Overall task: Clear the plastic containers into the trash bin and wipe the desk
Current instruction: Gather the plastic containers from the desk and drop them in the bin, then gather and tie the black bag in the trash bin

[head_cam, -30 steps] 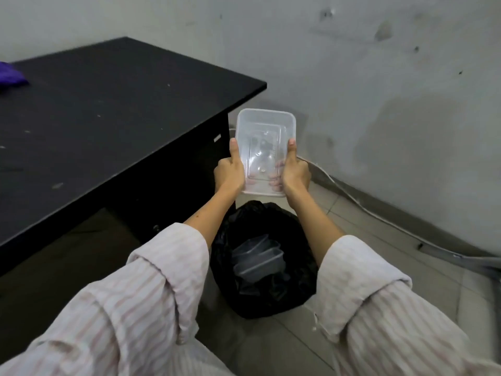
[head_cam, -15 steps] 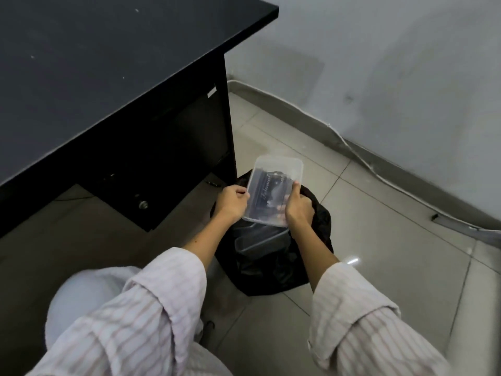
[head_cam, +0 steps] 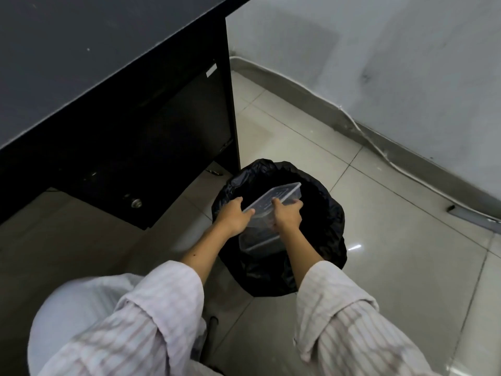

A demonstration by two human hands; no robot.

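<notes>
Since the earlier frame both hands have lowered the clear container (head_cam: 273, 204) into the mouth of the black-lined bin (head_cam: 320, 213). The left hand (head_cam: 234, 217) and right hand (head_cam: 287, 217) grip its long sides, fingers curled. Another container (head_cam: 260, 241) lies beneath them, partly hidden. The desk (head_cam: 108, 63) stands left; open floor (head_cam: 406, 253) lies right.
</notes>
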